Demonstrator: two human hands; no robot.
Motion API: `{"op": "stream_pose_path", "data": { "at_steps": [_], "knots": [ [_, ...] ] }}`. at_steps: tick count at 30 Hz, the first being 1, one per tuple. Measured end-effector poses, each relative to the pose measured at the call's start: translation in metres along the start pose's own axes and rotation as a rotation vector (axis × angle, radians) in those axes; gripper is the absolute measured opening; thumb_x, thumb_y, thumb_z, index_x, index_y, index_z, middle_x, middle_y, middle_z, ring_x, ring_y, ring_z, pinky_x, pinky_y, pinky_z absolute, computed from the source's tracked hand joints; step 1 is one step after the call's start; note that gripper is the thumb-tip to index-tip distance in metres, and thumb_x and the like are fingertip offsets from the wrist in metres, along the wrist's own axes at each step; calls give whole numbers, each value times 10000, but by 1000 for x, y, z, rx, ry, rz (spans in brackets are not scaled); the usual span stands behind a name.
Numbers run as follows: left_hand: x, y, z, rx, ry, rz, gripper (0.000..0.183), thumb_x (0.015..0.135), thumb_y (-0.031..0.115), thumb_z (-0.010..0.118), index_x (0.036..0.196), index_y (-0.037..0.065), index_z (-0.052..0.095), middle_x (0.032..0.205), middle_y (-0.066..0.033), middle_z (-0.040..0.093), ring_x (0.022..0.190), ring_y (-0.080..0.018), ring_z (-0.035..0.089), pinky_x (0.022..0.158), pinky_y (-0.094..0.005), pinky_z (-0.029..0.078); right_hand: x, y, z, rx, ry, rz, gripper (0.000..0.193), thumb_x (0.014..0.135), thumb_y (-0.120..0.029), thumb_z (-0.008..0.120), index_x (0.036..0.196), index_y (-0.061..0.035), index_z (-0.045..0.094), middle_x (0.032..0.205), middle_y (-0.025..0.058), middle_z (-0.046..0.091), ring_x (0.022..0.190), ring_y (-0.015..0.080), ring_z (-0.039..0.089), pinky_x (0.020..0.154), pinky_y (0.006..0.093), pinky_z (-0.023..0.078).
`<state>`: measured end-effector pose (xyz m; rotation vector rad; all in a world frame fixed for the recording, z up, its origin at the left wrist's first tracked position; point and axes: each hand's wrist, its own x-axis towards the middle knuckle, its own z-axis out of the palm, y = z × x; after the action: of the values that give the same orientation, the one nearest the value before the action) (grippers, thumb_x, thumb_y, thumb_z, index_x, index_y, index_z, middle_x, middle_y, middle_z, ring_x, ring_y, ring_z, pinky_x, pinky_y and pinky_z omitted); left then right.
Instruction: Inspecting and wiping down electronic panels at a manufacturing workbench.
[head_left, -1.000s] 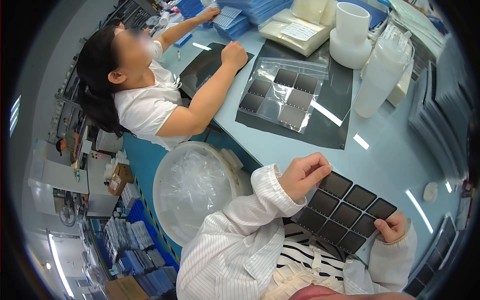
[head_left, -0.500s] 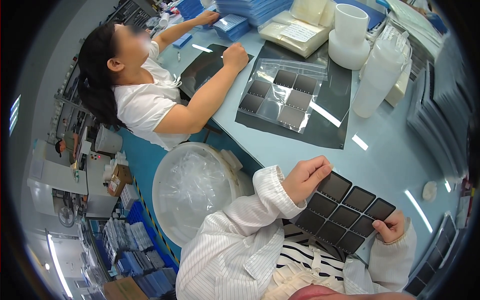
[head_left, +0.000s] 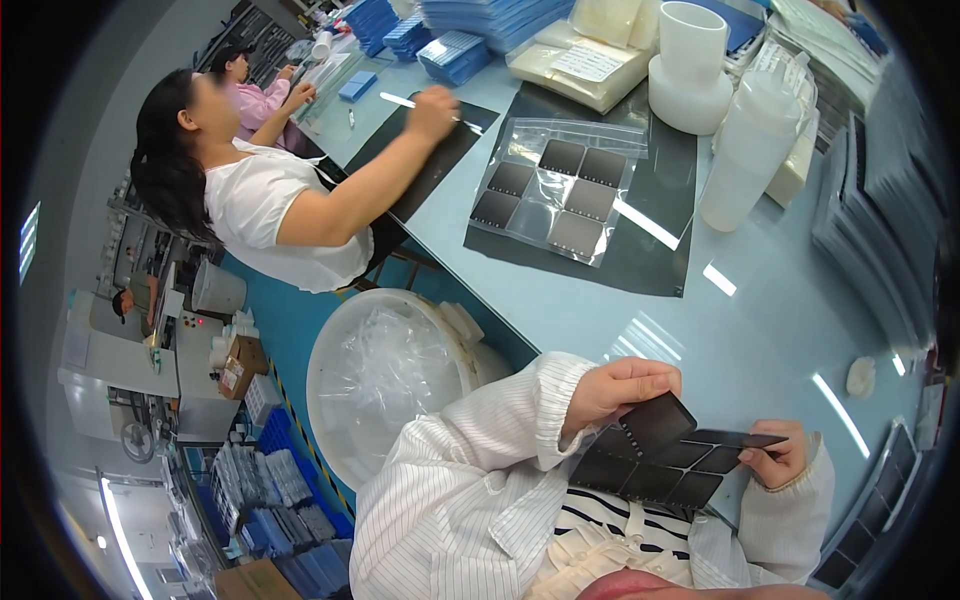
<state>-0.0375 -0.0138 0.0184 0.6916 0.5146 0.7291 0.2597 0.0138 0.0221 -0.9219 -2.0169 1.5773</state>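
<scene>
My left hand (head_left: 625,388) is closed on one dark square panel (head_left: 660,424), thumb on top, near the left side of a dark sheet of square panels (head_left: 690,470). That square is tilted against the others; I cannot tell whether it is detached. Holding the sheet's right edge between thumb and fingers is my right hand (head_left: 778,455). The sheet hangs tilted in front of my body, over the near table edge. Further off, a clear zip bag (head_left: 540,205) with several similar dark squares lies on a black mat (head_left: 670,240).
A co-worker (head_left: 290,205) reaches over another black mat (head_left: 440,160) at the far left. Left of me stands a white bin (head_left: 330,400) of clear plastic. A squeeze bottle (head_left: 740,165), white plastic pipe piece (head_left: 690,80) and stacked sheets (head_left: 870,210) stand at the table's right.
The sheet has tipped from facing me to a flatter slant. One square by my left hand now angles away from the rest. The co-worker's near arm has shifted left.
</scene>
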Motion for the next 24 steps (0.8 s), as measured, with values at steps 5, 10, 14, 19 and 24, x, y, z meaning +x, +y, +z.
{"op": "stream_pose_path", "data": {
  "at_steps": [5, 10, 14, 19, 24],
  "knots": [
    [0, 2, 3, -145, -73, 139, 355, 963, 342, 398, 732, 73, 405, 625, 8, 342, 527, -95, 317, 494, -226, 267, 2, 2, 4, 59, 33, -80, 302, 821, -199, 628, 618, 20, 585, 547, 61, 549, 462, 147, 508, 455, 253, 375],
    [-1, 12, -3, 55, 106, 316, 263, 967, 264, 435, 824, 52, 497, 656, 32, 408, 611, -50, 375, 562, -189, 326, 0, 1, 1, 144, 62, -8, 247, 811, -129, 621, 630, 34, 579, 564, 64, 548, 493, 146, 503, 469, 258, 364],
    [-7, 30, -5, 514, 309, 397, 235, 957, 206, 463, 807, 26, 484, 709, 24, 458, 630, -61, 371, 588, -208, 339, 0, 3, 0, 154, 89, 31, 217, 824, -113, 596, 669, 39, 591, 584, 58, 562, 511, 128, 522, 478, 244, 386],
    [-10, 44, -2, 615, 159, 318, 252, 967, 197, 430, 797, 17, 482, 713, 9, 470, 645, -78, 396, 605, -221, 360, -4, 3, 2, 160, 116, 79, 179, 818, -86, 596, 699, 47, 604, 602, 63, 570, 513, 123, 537, 474, 234, 402],
    [-8, 50, -7, 627, 96, 298, 260, 961, 184, 436, 775, 11, 493, 715, -2, 468, 644, -89, 395, 607, -225, 358, -3, -1, 4, 184, 122, 70, 167, 812, -77, 604, 707, 53, 608, 601, 64, 576, 512, 121, 538, 473, 234, 406]
  ]
}}
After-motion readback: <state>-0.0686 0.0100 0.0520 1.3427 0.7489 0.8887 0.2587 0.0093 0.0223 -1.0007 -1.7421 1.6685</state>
